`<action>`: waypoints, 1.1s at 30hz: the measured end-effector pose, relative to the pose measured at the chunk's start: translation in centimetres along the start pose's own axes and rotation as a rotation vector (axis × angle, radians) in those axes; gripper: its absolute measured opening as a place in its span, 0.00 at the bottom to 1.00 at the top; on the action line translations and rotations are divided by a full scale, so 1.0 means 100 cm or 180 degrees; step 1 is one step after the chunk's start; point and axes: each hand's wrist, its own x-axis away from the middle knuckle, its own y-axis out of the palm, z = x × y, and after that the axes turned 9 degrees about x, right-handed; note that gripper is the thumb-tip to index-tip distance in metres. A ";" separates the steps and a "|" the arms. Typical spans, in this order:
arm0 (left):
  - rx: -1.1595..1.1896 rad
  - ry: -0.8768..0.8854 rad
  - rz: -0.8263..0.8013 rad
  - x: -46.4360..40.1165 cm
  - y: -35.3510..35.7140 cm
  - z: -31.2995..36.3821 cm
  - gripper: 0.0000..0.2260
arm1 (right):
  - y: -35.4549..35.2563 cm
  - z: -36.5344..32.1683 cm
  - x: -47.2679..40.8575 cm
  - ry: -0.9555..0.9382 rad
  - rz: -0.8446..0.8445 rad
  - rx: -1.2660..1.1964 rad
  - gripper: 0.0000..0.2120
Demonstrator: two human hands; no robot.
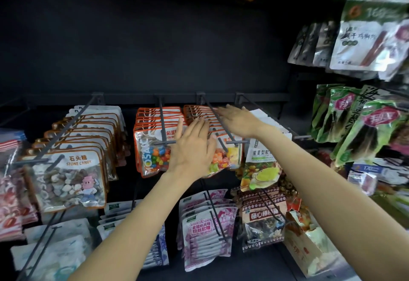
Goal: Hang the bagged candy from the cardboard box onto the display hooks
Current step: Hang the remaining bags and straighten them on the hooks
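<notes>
Two rows of orange-edged clear candy bags (pixel 152 148) full of bright sweets hang on two black metal hooks (pixel 162 126) in the middle of the dark rack. The left hand (pixel 192 145) lies flat on the front bag of the right row, fingers straight and close together. The right hand (pixel 238 119) reaches over the bag tops behind, fingers straight and a bit spread. A torn cardboard box (pixel 309 243) with sweets inside sits low on the right.
</notes>
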 end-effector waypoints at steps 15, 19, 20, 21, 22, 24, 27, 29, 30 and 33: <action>-0.0084 -0.0091 -0.0289 -0.003 -0.014 0.009 0.24 | -0.003 -0.009 0.010 0.0084 -0.0442 0.0095 0.27; -0.0052 -0.0098 -0.0281 -0.008 -0.016 0.009 0.24 | -0.001 -0.009 0.009 0.0093 -0.0427 0.0042 0.27; -0.0044 -0.0096 -0.0274 -0.009 -0.017 0.009 0.24 | 0.000 -0.009 0.009 0.0090 -0.0422 0.0039 0.27; -0.0048 -0.0094 -0.0270 -0.010 -0.017 0.009 0.24 | 0.000 -0.009 0.009 0.0091 -0.0410 0.0027 0.27; -0.0051 -0.0096 -0.0274 -0.012 -0.017 0.009 0.24 | 0.000 -0.008 0.009 0.0097 -0.0401 0.0019 0.27; -0.0028 -0.0128 -0.0298 -0.014 -0.016 0.008 0.23 | 0.000 -0.008 0.009 0.0096 -0.0418 -0.0004 0.27; 0.0071 -0.0244 -0.0315 -0.018 -0.017 0.007 0.23 | -0.002 -0.007 0.006 0.0099 -0.0419 -0.0089 0.26; 0.0233 -0.0375 -0.0267 -0.022 -0.019 0.007 0.23 | -0.012 -0.001 0.008 0.0187 -0.0217 -0.0228 0.24; 0.0331 -0.0435 -0.0235 -0.025 -0.020 0.007 0.23 | -0.018 0.003 0.010 0.0233 -0.0069 -0.0210 0.23; 0.0508 -0.0531 -0.0211 -0.029 -0.020 0.007 0.23 | -0.026 0.014 0.012 0.0319 0.0222 0.0138 0.20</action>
